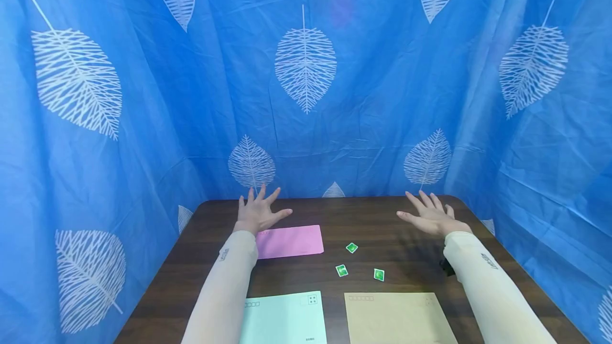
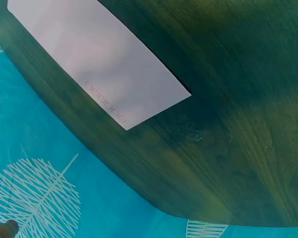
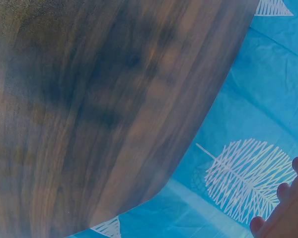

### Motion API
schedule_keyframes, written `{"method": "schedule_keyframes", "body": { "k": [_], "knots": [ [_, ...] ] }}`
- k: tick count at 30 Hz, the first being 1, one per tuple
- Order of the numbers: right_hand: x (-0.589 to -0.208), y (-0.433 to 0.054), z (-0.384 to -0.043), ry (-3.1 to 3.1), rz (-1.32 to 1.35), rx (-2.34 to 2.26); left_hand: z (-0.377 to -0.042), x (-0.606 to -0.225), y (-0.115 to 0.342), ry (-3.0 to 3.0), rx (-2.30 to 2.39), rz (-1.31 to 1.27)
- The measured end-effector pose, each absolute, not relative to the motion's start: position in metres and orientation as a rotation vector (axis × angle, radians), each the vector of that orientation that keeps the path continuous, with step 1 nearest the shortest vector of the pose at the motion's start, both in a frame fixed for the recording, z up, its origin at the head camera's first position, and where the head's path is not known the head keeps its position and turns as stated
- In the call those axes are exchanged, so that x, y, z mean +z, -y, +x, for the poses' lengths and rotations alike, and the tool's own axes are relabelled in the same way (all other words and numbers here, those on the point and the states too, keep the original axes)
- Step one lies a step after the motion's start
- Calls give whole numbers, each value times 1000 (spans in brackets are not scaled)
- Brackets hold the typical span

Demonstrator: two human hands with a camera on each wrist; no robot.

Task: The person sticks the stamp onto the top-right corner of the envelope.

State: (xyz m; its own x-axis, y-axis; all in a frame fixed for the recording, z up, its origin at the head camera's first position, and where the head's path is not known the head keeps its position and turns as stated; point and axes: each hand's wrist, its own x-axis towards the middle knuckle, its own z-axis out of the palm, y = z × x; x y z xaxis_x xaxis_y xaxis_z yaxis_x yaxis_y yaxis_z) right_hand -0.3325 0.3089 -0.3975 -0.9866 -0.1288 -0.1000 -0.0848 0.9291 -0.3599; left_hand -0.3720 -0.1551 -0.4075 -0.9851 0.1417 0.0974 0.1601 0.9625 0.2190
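My left hand [image 1: 258, 212] is spread above the far left of the table, just beyond a pink envelope [image 1: 291, 241] whose left end the wrist and sleeve overlap. Its fingers are splayed and hold nothing. Over the far right side my right hand [image 1: 432, 216] is held out the same way, fingers apart, with bare wood beneath it. Between the arms lie several small things: a green-and-white square piece [image 1: 351, 248], a second green piece [image 1: 341, 270] and a third one [image 1: 379, 274]. Fingertips [image 3: 283, 191] show at the edge of the right wrist view.
Nearer to me lie a mint-green envelope [image 1: 284, 318] on the left, partly under my sleeve, and a tan envelope [image 1: 397, 318] on the right. The dark wooden table [image 1: 368, 214] has rounded far corners. A blue leaf-patterned curtain [image 1: 354, 94] surrounds it on three sides.
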Motion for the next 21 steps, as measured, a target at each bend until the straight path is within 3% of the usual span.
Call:
{"method": "schedule_keyframes", "body": {
  "k": [21],
  "knots": [
    [-400, -308, -332, -2964, -181, -481, -369, -420, 154, 3031, -423, -329]
  ]
}}
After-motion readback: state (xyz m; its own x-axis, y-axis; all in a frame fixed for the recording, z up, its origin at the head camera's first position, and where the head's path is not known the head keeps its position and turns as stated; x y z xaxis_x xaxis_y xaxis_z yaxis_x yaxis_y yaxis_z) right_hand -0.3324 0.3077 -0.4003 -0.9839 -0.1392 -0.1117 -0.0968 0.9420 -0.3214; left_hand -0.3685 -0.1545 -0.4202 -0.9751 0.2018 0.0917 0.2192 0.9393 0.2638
